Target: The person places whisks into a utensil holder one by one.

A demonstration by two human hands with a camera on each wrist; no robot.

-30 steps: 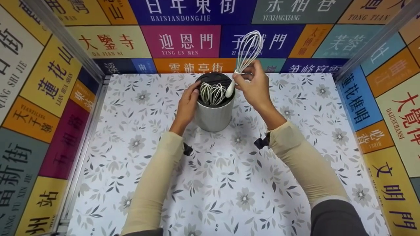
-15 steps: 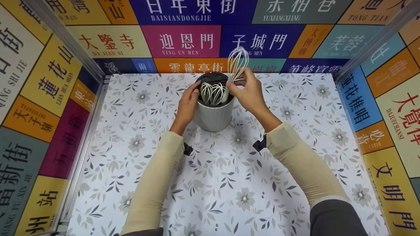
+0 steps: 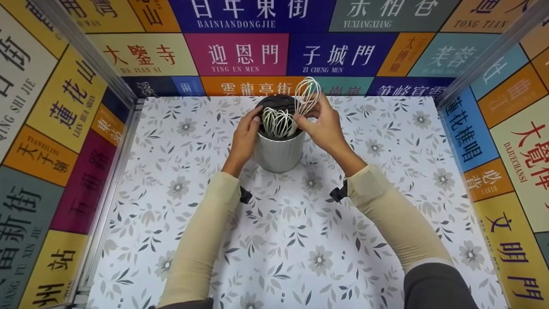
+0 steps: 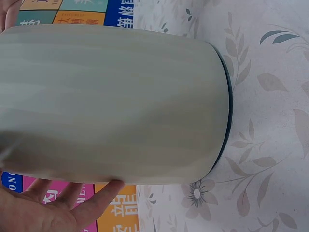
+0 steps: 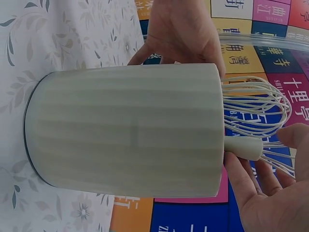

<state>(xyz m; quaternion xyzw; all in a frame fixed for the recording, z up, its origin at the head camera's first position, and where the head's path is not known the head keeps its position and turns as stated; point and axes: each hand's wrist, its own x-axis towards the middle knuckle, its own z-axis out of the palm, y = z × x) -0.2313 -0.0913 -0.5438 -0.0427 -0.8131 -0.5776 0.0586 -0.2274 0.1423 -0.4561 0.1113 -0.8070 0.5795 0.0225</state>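
Standing upright on the table is a pale ribbed utensil holder [image 3: 281, 155] with a dark slotted insert [image 3: 274, 101] at its top. White wire whisk heads [image 3: 276, 123] stick out of its front part. My right hand [image 3: 322, 124] pinches another whisk [image 3: 308, 89] near where wires meet handle, wires up. In the right wrist view that whisk's white handle [image 5: 245, 148] goes down behind the holder's rim. Its lower end is hidden inside. My left hand [image 3: 245, 139] rests against the holder's left side at the rim, and the left wrist view shows its fingers [image 4: 104, 197] extended along the wall.
White cloth with grey leaves and flowers covers the table [image 3: 274, 240]. Coloured panels [image 3: 244, 53] with lettering close off the back and both sides, with metal frame posts [image 3: 480, 56] at the corners.
My right hand has come down and left, lowering the whisk from above the rim until its handle sits inside the holder. The left hand and holder have stayed in place.
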